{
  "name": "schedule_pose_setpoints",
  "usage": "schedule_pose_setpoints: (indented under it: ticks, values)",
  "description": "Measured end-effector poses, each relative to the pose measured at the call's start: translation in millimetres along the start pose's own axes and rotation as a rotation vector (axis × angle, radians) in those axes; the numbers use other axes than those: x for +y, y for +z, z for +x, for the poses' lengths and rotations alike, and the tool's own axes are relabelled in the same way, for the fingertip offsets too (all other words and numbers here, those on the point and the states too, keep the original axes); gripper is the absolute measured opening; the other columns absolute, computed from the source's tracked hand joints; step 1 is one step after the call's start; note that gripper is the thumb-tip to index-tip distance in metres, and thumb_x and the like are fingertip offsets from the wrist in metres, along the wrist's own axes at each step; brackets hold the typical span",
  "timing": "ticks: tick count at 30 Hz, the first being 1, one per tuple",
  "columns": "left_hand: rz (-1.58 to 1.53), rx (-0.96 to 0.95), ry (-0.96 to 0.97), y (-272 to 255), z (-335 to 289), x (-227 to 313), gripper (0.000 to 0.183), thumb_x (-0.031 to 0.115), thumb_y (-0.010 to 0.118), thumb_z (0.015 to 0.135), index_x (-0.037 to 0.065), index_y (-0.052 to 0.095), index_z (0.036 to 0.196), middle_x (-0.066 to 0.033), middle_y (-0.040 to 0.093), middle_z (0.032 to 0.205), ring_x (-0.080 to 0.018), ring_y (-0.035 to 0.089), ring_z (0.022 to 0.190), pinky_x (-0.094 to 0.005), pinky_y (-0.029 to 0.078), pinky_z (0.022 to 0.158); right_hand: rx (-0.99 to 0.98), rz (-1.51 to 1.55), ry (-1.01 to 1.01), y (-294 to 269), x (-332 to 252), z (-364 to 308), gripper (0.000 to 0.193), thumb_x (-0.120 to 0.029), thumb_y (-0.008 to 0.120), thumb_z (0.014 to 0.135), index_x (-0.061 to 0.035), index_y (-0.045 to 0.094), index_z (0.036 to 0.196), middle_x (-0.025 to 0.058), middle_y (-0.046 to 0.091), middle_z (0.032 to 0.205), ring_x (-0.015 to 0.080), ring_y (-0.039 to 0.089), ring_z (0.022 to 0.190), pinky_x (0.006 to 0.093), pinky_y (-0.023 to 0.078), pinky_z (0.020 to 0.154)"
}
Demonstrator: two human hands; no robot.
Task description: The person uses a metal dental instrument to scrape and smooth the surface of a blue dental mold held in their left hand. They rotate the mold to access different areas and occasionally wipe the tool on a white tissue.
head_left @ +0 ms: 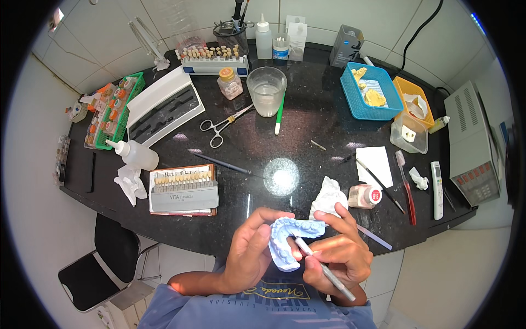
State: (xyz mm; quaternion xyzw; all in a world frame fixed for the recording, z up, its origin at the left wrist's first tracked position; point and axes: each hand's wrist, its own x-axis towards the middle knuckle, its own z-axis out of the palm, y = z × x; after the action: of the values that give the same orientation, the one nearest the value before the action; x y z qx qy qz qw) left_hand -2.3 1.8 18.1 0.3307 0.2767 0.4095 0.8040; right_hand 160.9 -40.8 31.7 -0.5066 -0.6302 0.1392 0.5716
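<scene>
A blue plaster dental cast (282,241), horseshoe-shaped with a row of teeth, is held up over the near edge of the table. My left hand (249,241) grips its left side, with the thumb resting against it. In my right hand (345,249) is a slim silver metal-handled tool (334,279), held like a pen. Its tip points to the inner curve of the cast, but I cannot make out its working end. One raised finger of the right hand is near the cast's right end. Just beyond that hand lie a crumpled white tissue (329,198) and a small pink-labelled bottle (364,196).
On the dark table (241,189) are a tooth shade guide (183,186), scissor-like forceps (219,130) and a glass of liquid (266,90). Blue (350,104) and orange (411,88) baskets stand back right. A red toothbrush (406,186) lies right, near a grey machine (471,137).
</scene>
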Motion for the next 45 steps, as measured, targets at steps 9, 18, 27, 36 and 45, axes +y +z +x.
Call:
schedule_pose_setpoints:
  ticks: [9, 18, 27, 36, 45]
  values:
    - [-0.01, -0.011, -0.03, 1, 1, 1, 0.048, 0.038, 0.042, 0.107, -0.006, 0.044, 0.128, -0.0153, 0.067, 0.083, -0.0169, 0.068, 0.076, -0.0281, 0.055, 0.075, -0.024, 0.033, 0.011, -4, 1, -1, 0.018, -0.009, 0.081, 0.075, -0.0113, 0.064, 0.08, 0.0032, 0.073, 0.073, 0.0328, 0.073, 0.101, 0.0553, 0.042, 0.106]
    - [-0.011, -0.007, -0.01, 1, 1, -1, 0.047, 0.037, 0.041, 0.107, -0.006, 0.045, 0.128, -0.0153, 0.066, 0.085, -0.0168, 0.068, 0.075, -0.0291, 0.056, 0.073, -0.03, 0.006, 0.011, -2, 2, -1, 0.018, -0.008, 0.08, 0.074, -0.0115, 0.064, 0.082, 0.0029, 0.074, 0.075, 0.0322, 0.073, 0.101, 0.0547, 0.04, 0.108]
    - [0.013, -0.023, 0.041, -1, 2, -8, 0.043, 0.033, 0.043, 0.107, -0.004, 0.046, 0.128, -0.0142, 0.065, 0.087, -0.0159, 0.066, 0.074, -0.0283, 0.056, 0.069, -0.061, -0.014, 0.003, -5, 3, -1, 0.019, -0.013, 0.074, 0.079, -0.013, 0.055, 0.08, 0.0027, 0.07, 0.067, 0.0334, 0.073, 0.099, 0.0615, 0.036, 0.109]
    - [0.05, 0.014, 0.028, 3, 4, -6, 0.043, 0.032, 0.037, 0.109, -0.005, 0.047, 0.128, -0.0144, 0.064, 0.083, -0.0159, 0.064, 0.07, -0.0265, 0.052, 0.066, -0.022, 0.056, 0.008, -6, 1, -1, 0.02, -0.011, 0.076, 0.08, -0.0096, 0.057, 0.073, 0.005, 0.07, 0.068, 0.0339, 0.074, 0.097, 0.0576, 0.041, 0.107]
    - [-0.027, 0.009, -0.045, 3, 2, -3, 0.043, 0.032, 0.036, 0.108, -0.006, 0.046, 0.126, -0.0161, 0.065, 0.077, -0.0173, 0.065, 0.068, -0.0278, 0.052, 0.068, -0.052, 0.016, 0.014, -5, 4, -5, 0.018, -0.015, 0.07, 0.084, -0.0106, 0.053, 0.083, 0.0048, 0.07, 0.065, 0.036, 0.072, 0.1, 0.0638, 0.036, 0.108]
